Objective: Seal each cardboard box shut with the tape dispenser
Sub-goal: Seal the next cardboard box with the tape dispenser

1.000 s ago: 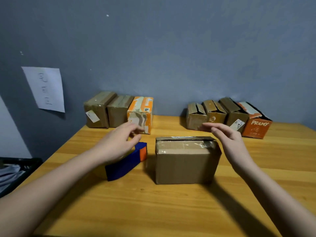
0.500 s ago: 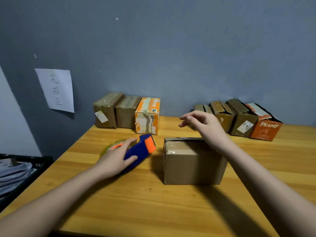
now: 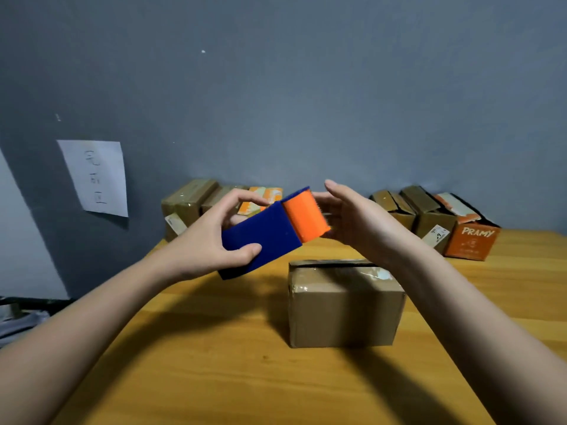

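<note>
Tape dispenser [image 3: 270, 231], blue in the body with an orange end, is held in the air above the wooden table [image 3: 233, 378], over and to the left of a brown cardboard box [image 3: 343, 314]. The left hand [image 3: 205, 243] grips its blue body, thumb on the near face and fingers curled over the far edge. The right hand [image 3: 359, 222] is at the orange end with its fingers extended; whether it touches or grasps anything there is hidden behind the dispenser, so I cannot tell.

The cardboard box stands on the table in front of the person, with glossy tape across its top and a dark slit along the far top edge.

Against the grey wall [image 3: 306, 87], a row of three boxes [image 3: 190, 200] sits at the back left of the table, the rightmost one orange and white. A second row [image 3: 429, 213] sits at the back right, ending in an orange box printed PRAMY [image 3: 472, 243]. A sheet of paper [image 3: 98, 176] with handwriting is fixed to the wall on the left.
</note>
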